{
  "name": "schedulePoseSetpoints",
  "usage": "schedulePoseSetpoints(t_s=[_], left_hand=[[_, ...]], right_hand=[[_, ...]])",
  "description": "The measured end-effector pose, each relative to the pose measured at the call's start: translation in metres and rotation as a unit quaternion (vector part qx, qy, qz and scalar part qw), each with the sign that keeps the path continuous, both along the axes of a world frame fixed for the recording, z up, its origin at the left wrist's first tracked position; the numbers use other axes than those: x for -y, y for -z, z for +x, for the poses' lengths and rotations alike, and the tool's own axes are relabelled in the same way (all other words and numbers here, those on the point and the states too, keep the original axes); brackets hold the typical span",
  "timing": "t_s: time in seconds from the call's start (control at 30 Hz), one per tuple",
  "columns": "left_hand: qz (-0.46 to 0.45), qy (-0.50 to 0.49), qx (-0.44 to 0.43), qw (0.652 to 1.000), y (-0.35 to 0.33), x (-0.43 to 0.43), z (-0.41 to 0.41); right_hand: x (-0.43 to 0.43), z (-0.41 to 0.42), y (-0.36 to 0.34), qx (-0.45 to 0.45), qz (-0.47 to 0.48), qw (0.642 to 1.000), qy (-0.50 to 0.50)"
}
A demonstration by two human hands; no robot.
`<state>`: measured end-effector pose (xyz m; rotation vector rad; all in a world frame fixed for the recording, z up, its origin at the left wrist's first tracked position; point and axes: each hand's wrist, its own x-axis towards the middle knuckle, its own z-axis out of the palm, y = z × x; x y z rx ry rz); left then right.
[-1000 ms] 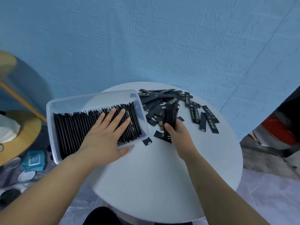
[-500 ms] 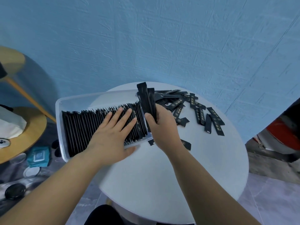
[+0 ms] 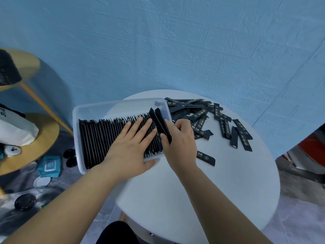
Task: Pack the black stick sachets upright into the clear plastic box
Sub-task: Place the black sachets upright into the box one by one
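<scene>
A clear plastic box [image 3: 112,107] lies at the left edge of a round white table [image 3: 211,182]. A long row of black stick sachets [image 3: 98,138] stands on edge inside it. My left hand [image 3: 130,147] lies flat on the row's right part, fingers straight, pressing the sachets leftward. My right hand [image 3: 179,140] grips a small bundle of black sachets [image 3: 161,123], held tilted at the row's right end, inside the box's right wall. A loose pile of black sachets [image 3: 202,117] lies on the table to the right of the box.
One stray sachet [image 3: 205,157] lies near my right wrist. To the left stands a wooden two-tier side table [image 3: 40,147] with a white bag. A teal wipes pack [image 3: 50,165] and black lids lie on the floor. A blue wall is behind.
My right hand lifted the bundle of sachets from the table, carried it left and lowered it into the box at the row's right end. My left hand stayed on the row.
</scene>
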<state>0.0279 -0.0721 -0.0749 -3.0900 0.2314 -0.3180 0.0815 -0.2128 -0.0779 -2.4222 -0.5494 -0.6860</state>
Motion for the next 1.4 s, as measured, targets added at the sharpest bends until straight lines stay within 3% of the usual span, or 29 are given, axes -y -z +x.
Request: schedulePoseSetpoints(t_s=[0.2,0.37,0.53,0.63,0.77,0.93,1.1,1.4], left_hand=[[0.013,-0.005,-0.018,1.0,-0.002,0.002,-0.002],[0.0,-0.005,-0.019,1.0,-0.002,0.001,-0.002],[-0.008,0.006,-0.031,0.999,-0.002,-0.001,-0.003],[-0.029,0.006,-0.035,0.999,-0.003,-0.001,0.0],[-0.002,0.025,-0.024,0.999,-0.004,0.0,-0.001],[-0.011,0.06,-0.006,0.998,-0.009,0.008,0.003],[0.005,0.015,-0.047,0.999,-0.015,0.015,0.006],[0.025,0.044,-0.057,0.997,-0.021,0.019,0.016]], right_hand=[[0.003,0.001,0.006,-0.032,0.02,0.999,-0.005],[0.01,0.003,0.006,-0.133,-0.005,0.991,-0.026],[0.012,0.002,0.002,-0.16,0.078,0.983,-0.036],[0.013,0.005,0.008,-0.243,0.216,0.945,-0.038],[0.015,0.005,0.008,-0.332,0.297,0.893,-0.071],[0.017,0.0,0.013,-0.348,0.355,0.862,-0.097],[0.023,-0.007,0.013,-0.357,0.394,0.841,-0.105],[0.026,-0.011,0.012,-0.37,0.41,0.829,-0.084]])
